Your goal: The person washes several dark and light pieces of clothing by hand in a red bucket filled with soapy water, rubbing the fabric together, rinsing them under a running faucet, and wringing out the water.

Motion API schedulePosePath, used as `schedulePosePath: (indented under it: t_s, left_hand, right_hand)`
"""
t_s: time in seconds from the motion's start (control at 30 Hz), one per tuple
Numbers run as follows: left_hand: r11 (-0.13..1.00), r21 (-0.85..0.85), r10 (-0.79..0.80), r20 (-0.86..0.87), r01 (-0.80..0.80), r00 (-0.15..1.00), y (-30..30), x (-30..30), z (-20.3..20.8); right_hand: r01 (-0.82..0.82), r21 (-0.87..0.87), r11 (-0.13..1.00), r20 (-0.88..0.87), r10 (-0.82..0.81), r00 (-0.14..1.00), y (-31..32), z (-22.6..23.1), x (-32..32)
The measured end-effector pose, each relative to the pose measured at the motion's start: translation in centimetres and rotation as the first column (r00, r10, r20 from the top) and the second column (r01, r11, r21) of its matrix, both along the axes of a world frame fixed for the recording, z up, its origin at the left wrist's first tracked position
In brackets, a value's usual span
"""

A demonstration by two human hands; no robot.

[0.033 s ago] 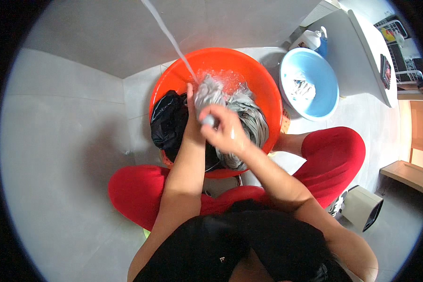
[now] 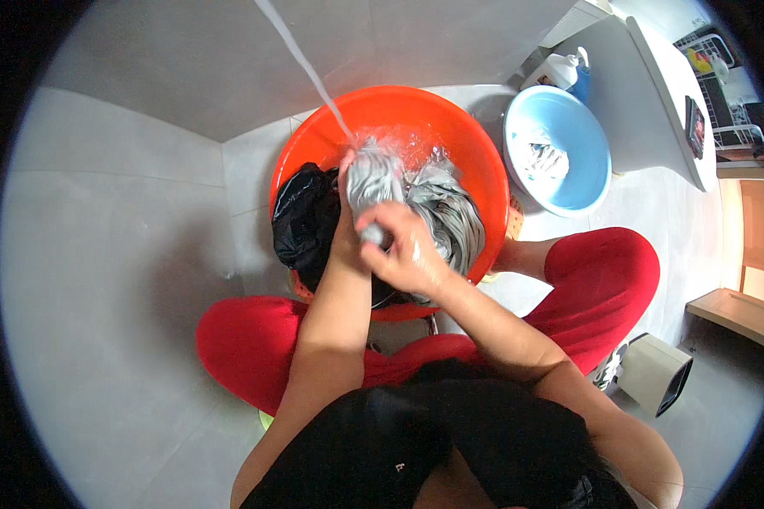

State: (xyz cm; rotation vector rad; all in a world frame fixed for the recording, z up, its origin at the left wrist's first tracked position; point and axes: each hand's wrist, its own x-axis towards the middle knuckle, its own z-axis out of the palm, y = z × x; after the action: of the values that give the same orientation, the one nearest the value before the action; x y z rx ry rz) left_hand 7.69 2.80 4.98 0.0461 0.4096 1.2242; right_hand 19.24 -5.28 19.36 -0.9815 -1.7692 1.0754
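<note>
A wet light-grey cloth point(image 2: 373, 178) is bunched between my hands over the large orange basin point(image 2: 475, 157). My left hand point(image 2: 347, 191) holds it from beneath and the left side; the cloth covers most of its fingers. Above it, my right hand point(image 2: 406, 246) is closed round the cloth's near end, which pokes out of the fist. A thin stream of water point(image 2: 301, 59) falls from above onto the far end of the cloth and splashes. Black cloth point(image 2: 301, 225) lies in the basin's left side, and grey striped cloth point(image 2: 450, 212) in its right side.
A light-blue basin point(image 2: 581, 170) with pale cloth in it stands at the far right. Behind it are a white pump bottle point(image 2: 560, 69) and a white cabinet point(image 2: 637, 110) with a phone point(image 2: 694, 127). A beige bin point(image 2: 649, 373) stands at the right. Grey walls close in the left and far sides.
My right hand has shifted slightly toward me, and the grey cloth between my hands is more drawn out over my left hand.
</note>
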Motion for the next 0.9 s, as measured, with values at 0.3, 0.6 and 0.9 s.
schedulePosePath:
  t_s: [0.3,0.6,0.9]
  left_hand:
    - [0.987,0.027,0.159,-0.081,-0.157,0.984,0.4,-0.7,0.3]
    - [0.957,-0.256,-0.057,-0.625,-0.135,0.779,-0.6,1.9,2.0]
    - [0.856,-0.481,-0.097,-0.511,-0.19,0.854,-1.4,0.1,-2.3]
  right_hand:
    - [0.248,-0.161,0.955,0.416,-0.162,0.895,7.1,-3.5,-2.0]
    - [0.465,-0.233,0.854,0.725,-0.167,0.668,19.5,-11.2,3.2]
    - [-0.152,-0.419,0.895,0.891,0.438,0.122,11.5,-24.6,-0.3]
